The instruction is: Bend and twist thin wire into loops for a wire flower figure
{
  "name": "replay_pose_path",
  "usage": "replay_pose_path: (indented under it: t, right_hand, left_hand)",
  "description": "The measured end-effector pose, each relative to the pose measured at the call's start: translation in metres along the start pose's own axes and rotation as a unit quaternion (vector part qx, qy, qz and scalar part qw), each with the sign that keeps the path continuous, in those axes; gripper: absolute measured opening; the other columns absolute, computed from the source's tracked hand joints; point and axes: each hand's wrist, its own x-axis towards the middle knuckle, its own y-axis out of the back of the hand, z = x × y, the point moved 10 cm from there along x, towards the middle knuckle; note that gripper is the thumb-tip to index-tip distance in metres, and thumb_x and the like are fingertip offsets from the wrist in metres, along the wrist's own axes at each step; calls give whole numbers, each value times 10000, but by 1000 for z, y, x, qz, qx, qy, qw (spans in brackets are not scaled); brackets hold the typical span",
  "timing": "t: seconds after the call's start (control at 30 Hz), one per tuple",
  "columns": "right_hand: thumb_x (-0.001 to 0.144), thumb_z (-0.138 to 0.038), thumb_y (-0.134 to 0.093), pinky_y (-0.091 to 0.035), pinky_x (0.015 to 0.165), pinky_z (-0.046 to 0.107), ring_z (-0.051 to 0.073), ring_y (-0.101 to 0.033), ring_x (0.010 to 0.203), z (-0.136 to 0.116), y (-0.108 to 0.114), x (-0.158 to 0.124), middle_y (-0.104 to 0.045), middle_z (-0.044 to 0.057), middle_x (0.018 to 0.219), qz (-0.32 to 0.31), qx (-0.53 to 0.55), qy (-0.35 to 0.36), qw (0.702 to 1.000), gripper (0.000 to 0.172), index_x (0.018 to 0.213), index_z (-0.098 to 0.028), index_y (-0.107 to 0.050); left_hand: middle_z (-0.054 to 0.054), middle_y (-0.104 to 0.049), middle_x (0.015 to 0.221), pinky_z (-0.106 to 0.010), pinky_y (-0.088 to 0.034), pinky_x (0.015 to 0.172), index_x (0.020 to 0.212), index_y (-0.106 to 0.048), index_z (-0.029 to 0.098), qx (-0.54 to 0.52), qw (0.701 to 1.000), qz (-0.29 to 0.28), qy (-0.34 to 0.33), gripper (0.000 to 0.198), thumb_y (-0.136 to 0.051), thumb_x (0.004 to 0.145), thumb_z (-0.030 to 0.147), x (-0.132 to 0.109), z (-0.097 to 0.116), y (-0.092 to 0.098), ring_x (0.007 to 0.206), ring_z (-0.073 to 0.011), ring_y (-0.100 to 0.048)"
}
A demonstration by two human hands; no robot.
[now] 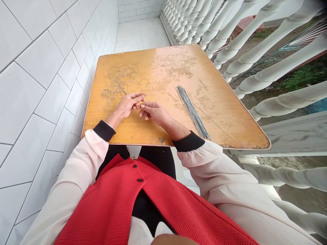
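Note:
Both my hands meet over the near left part of the wooden table [143, 136]. With thumb and fingers pinched, my left hand [130, 103] holds a thin wire [147, 89], whose loop rises faintly behind the fingertips. My right hand [154, 112] is closed in a pinch on the same wire, just right of the left fingertips; the stretch between the fingers is mostly hidden. Beyond my left hand lies a loose heap of wires bent into rings [124, 75]. A bundle of straight grey wires [191, 110] rests to the right of my right hand.
One single straight wire [217, 124] lies beside the bundle. A white tiled wall [51, 85] runs close along the left. White balusters [245, 64] line the right side, past the table edge. Pale floor [140, 32] shows beyond the far edge.

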Motion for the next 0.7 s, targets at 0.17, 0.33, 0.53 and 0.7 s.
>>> replay_pose_path:
  t: [0.17,0.33,0.53,0.7]
  right_hand:
    - [952,-123,-636,-321,416,177,47,-457,395,4,3,1,-640,-12,562,10,-18,-10,1000,195,759,-136,-663]
    - [939,-40,-561,-310,421,185,46,-439,378,5,7,3,-619,-31,561,26,-65,2,998,182,824,-129,-671]
    - [939,-121,-505,-385,513,228,95,-478,449,-2,9,4,-595,-23,578,28,-256,86,962,269,1041,-131,-753]
    - [945,-159,-486,-414,662,304,194,-611,696,-23,11,-4,-711,103,816,78,-495,210,840,348,1064,-148,-813]
  left_hand:
    - [51,-605,665,-144,-286,449,822,-644,128,-1,998,52,-30,132,-621,942,76,2,6,15,470,13,-443]
    - [43,-620,677,-130,-278,456,858,-629,135,-6,996,77,-37,134,-578,981,118,0,9,21,519,8,-491]
    - [57,-602,628,-131,-283,466,839,-614,138,26,996,80,-28,166,-553,992,112,-2,9,20,509,5,-507]
    - [61,-583,589,-136,-274,460,788,-603,137,34,997,66,-2,206,-554,978,76,-2,6,18,471,5,-491]
